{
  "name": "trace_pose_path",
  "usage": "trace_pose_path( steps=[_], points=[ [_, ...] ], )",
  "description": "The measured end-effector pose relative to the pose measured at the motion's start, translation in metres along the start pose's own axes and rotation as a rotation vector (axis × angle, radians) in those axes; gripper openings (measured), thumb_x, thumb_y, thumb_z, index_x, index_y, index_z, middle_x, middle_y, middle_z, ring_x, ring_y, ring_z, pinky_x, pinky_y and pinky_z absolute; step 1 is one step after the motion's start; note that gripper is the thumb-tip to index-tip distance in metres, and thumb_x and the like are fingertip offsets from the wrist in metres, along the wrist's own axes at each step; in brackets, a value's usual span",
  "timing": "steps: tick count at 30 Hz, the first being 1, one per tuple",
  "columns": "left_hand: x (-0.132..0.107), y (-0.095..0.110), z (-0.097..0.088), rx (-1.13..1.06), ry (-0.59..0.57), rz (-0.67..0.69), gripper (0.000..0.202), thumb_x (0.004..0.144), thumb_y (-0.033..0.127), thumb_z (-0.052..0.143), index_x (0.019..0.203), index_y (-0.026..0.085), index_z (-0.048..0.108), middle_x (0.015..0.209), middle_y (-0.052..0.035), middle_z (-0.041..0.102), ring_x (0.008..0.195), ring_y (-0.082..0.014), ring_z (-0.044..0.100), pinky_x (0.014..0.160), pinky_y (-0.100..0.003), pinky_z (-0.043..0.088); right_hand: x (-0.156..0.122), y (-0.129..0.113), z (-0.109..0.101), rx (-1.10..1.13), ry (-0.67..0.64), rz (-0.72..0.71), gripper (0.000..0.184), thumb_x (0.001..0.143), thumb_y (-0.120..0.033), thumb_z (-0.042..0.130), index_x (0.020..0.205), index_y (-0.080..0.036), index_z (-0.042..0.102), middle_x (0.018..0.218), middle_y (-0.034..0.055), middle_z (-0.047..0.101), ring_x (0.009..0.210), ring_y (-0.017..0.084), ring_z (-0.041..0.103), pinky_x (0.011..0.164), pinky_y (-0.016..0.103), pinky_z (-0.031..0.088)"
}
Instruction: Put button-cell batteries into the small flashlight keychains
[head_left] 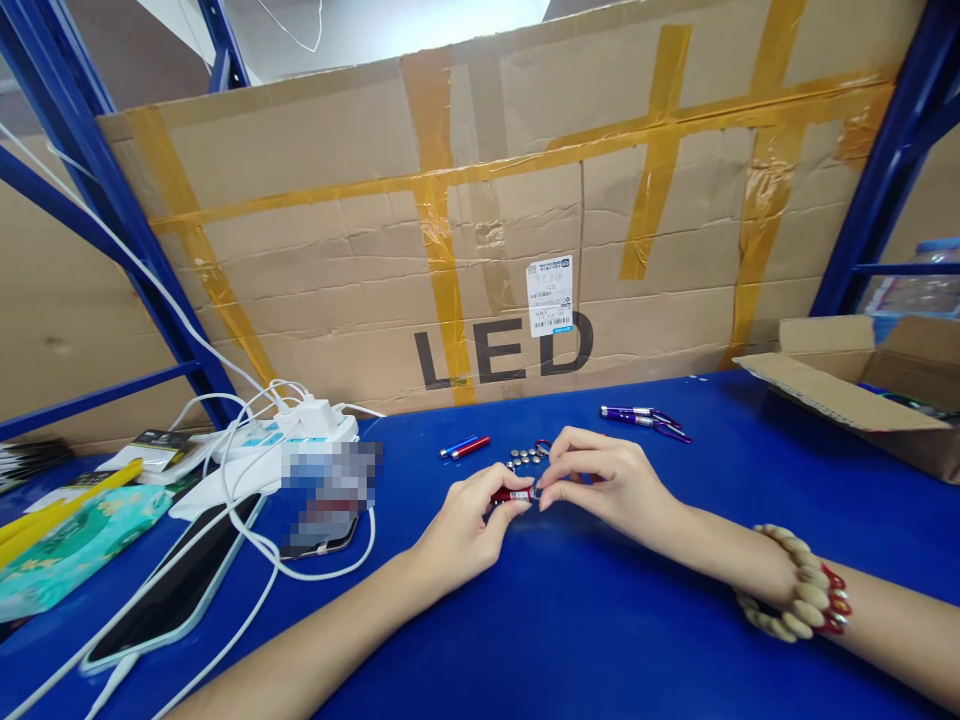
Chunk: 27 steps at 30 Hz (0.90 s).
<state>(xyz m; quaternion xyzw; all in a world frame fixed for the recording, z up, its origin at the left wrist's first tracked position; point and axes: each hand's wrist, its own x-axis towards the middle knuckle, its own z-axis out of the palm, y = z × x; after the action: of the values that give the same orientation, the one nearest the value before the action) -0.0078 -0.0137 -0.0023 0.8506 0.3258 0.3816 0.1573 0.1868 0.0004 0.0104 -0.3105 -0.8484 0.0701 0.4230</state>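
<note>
Over a smooth tabletop, hands meet at a slim red cylinder.

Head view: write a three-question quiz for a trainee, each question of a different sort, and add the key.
1. Multiple choice. Which wrist wears the beads?
a) the left
b) the right
c) both

2. True or false. The open cardboard box stands toward the right end of the blue table.

3. Fill the gap. The left hand holds a ____ tube between its thumb and fingers.

Key: 1. b; 2. true; 3. red.
</note>
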Motion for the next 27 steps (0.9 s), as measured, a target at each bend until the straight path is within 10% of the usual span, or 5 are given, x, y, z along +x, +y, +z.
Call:
trace_pose_path(
  steps=[17, 27],
  points=[
    [-0.002, 0.000, 0.002, 0.077, 0.051, 0.093, 0.008, 0.086, 0.018, 0.044, 0.080, 0.017, 0.050, 0.079, -0.0035, 0.061, 0.076, -0.0141, 0.059, 0.070, -0.025, 0.047, 0.006, -0.007, 0.003, 0.507, -0.253, 0.561, 0.038, 0.064, -0.051, 0.065, 0.059, -0.014, 0.061, 0.051, -0.0025, 0.050, 0.041, 0.006, 0.041, 0.042, 0.021, 0.031],
    [0.001, 0.001, 0.002, 0.037, 0.031, -0.015, 0.019, 0.088, 0.025, 0.042, 0.103, 0.020, 0.052, 0.096, -0.0051, 0.062, 0.082, -0.0153, 0.058, 0.074, -0.026, 0.046, 0.010, -0.011, -0.001, 0.500, -0.263, 0.647, 0.040, 0.066, -0.054, 0.062, 0.066, -0.014, 0.061, 0.044, -0.0048, 0.045, 0.041, 0.006, 0.037, 0.038, 0.019, 0.023]
  ],
)
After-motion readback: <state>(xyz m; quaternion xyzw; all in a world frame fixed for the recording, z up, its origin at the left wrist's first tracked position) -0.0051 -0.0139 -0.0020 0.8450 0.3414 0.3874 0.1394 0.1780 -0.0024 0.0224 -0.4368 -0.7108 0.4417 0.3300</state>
